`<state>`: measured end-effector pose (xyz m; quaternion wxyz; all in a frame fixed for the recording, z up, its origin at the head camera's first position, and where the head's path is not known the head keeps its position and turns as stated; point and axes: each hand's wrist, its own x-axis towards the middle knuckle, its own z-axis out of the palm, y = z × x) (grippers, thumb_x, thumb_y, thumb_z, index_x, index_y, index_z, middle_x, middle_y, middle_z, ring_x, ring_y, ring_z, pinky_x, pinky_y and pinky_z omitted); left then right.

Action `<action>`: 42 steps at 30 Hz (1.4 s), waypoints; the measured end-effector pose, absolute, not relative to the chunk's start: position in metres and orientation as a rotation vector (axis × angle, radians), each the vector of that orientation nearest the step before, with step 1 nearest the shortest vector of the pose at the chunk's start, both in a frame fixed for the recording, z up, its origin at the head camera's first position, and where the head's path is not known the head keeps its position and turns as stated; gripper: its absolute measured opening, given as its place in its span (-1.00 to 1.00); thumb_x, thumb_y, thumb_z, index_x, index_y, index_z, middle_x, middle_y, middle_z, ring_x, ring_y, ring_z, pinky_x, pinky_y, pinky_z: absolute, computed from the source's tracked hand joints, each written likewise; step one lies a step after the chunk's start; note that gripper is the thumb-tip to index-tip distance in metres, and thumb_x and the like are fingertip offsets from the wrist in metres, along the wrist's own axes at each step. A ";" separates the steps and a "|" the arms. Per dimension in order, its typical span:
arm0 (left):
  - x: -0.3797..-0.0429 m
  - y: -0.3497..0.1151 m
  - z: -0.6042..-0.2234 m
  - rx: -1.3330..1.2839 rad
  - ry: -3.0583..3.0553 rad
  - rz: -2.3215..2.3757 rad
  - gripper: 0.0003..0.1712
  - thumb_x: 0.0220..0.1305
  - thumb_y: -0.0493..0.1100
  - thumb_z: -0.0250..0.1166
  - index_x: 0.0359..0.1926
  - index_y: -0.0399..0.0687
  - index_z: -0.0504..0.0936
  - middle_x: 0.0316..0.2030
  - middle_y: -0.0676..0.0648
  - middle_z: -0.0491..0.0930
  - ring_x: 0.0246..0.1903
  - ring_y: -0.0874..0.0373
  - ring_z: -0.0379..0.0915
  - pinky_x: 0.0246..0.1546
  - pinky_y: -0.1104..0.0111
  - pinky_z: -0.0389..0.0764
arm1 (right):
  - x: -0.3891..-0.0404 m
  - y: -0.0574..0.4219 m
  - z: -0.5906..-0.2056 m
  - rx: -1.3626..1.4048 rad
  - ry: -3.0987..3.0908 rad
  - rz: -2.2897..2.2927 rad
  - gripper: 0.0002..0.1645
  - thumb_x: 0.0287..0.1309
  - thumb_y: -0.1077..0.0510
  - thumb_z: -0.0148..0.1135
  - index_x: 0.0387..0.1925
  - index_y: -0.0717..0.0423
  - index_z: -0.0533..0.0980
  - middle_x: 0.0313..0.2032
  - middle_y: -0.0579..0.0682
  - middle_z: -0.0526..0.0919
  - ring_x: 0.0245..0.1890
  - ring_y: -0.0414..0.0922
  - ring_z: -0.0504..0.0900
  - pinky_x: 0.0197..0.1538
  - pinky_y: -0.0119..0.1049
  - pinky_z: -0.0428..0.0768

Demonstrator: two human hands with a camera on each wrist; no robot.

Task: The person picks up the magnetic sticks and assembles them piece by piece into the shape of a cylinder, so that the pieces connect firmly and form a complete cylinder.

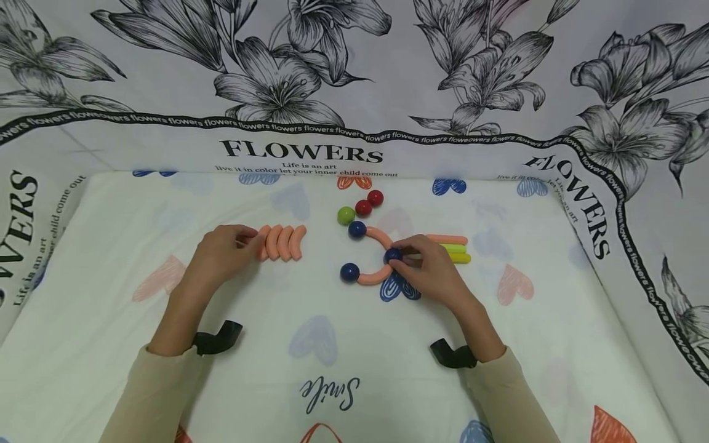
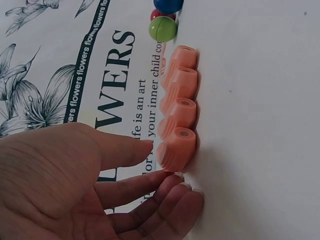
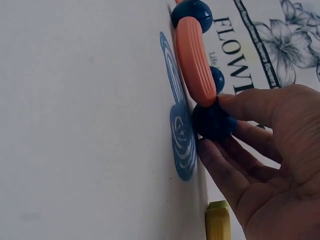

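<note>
Left hand: at left of centre in the head view, the left hand (image 1: 224,255) has thumb and fingertips closed to a narrow gap, pinching the leftmost orange arc (image 1: 263,243).
Row of arcs: three more orange arcs (image 1: 285,242) stand side by side to its right.
Right hand: right of centre, the right hand (image 1: 434,267) pinches the middle blue ball (image 1: 392,255) between thumb and fingers.
Curved assembly: centre of frame; the upper curved link (image 1: 380,235) and lower curved link (image 1: 375,276) both meet the middle blue ball. Their far ends meet the upper blue ball (image 1: 357,230) and lower blue ball (image 1: 349,272).
Loose balls: above the assembly, a green ball (image 1: 346,215) and two red balls (image 1: 363,208) lie in a slanting line.
Straight sticks: orange, lime and yellow sticks (image 1: 461,258), side by side, partly hidden behind the right hand.
Surface: white cloth (image 1: 260,381) with printed hearts.
Wrists: a black fitting (image 1: 218,338) shows at the left wrist, another (image 1: 454,355) at the right.
</note>
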<state>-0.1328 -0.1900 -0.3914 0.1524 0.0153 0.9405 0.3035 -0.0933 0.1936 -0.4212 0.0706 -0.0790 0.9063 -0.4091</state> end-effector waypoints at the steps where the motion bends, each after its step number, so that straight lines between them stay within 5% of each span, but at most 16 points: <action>1: -0.133 -0.189 -0.392 0.043 2.701 0.871 -0.32 0.57 0.18 0.08 0.30 -0.32 0.61 0.12 -0.33 0.71 0.14 -0.25 0.63 0.04 -0.01 0.65 | -0.093 0.194 -0.421 -0.234 2.727 -1.232 -0.56 0.33 0.14 0.46 0.20 0.10 0.63 0.13 0.08 0.73 0.14 0.01 0.75 0.18 -0.06 0.75; 18: -0.133 -0.183 -0.399 0.012 2.782 0.835 -0.44 0.53 0.06 0.15 0.26 -0.31 0.60 0.04 -0.34 0.70 0.04 -0.25 0.62 -0.04 -0.02 0.63 | -0.094 0.194 -0.424 -0.224 2.721 -1.258 -0.56 0.33 0.14 0.46 0.21 0.07 0.66 0.12 0.05 0.72 0.14 -0.03 0.74 0.17 -0.11 0.75; 28: -0.132 -0.187 -0.395 -0.039 2.693 0.883 -0.40 0.50 0.07 0.18 0.27 -0.35 0.56 0.09 -0.34 0.65 0.02 -0.21 0.61 -0.15 0.15 0.65 | -0.094 0.194 -0.424 -0.203 2.705 -1.252 -0.56 0.34 0.13 0.45 0.20 0.07 0.64 0.14 0.06 0.71 0.13 -0.02 0.75 0.18 -0.10 0.74; 37: -0.136 -0.199 -0.392 0.003 2.597 0.954 -0.30 0.50 0.15 0.25 0.34 -0.34 0.53 0.16 -0.34 0.66 0.11 -0.18 0.63 -0.03 0.14 0.67 | -0.094 0.196 -0.426 -0.226 2.718 -1.244 -0.55 0.33 0.13 0.46 0.22 0.07 0.63 0.14 0.07 0.71 0.14 -0.01 0.74 0.19 -0.08 0.74; 42: -0.139 -0.211 -0.395 0.024 2.542 1.008 -0.30 0.46 0.10 0.31 0.38 -0.32 0.53 0.17 -0.34 0.65 0.08 -0.15 0.61 -0.11 0.32 0.64 | -0.094 0.195 -0.426 -0.226 2.716 -1.241 -0.54 0.33 0.13 0.46 0.22 0.07 0.62 0.14 0.07 0.70 0.15 -0.01 0.74 0.18 -0.08 0.74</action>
